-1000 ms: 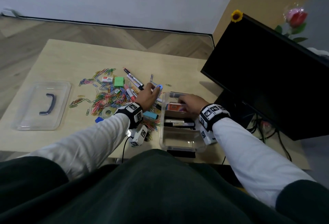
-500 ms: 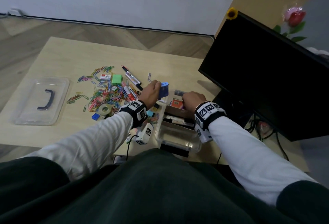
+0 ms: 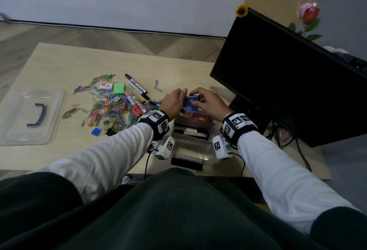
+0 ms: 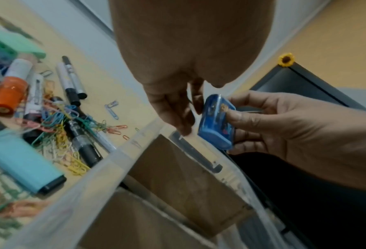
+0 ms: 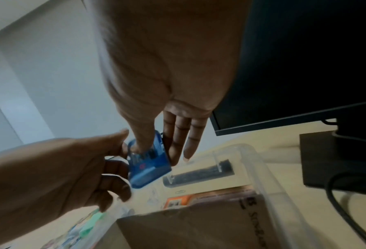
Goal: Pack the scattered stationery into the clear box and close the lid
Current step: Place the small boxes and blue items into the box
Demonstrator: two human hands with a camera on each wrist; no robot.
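Observation:
A small blue plastic case (image 3: 190, 103) hangs above the far end of the clear box (image 3: 198, 151). My left hand (image 3: 174, 100) holds its left side with thumb and curled fingers. From the other side my right hand (image 3: 208, 102) pinches it, thumb on top and fingers behind. In the left wrist view the blue case (image 4: 217, 124) sits in the right hand's (image 4: 284, 128) fingers over the box rim (image 4: 105, 168). The right wrist view shows both hands on the blue case (image 5: 148, 165). Boxes and pens lie inside the clear box.
The clear lid (image 3: 31, 116) with a dark handle lies at the table's left. Coloured paper clips (image 3: 111, 108), markers (image 3: 137, 86), a green block (image 3: 119, 88) and a tape roll (image 3: 106, 123) are scattered left of the box. A black monitor (image 3: 288, 74) stands close on the right.
My left hand lifted the blue case off the table and carried it right, over the box. My right hand rose from inside the box and took hold of it too.

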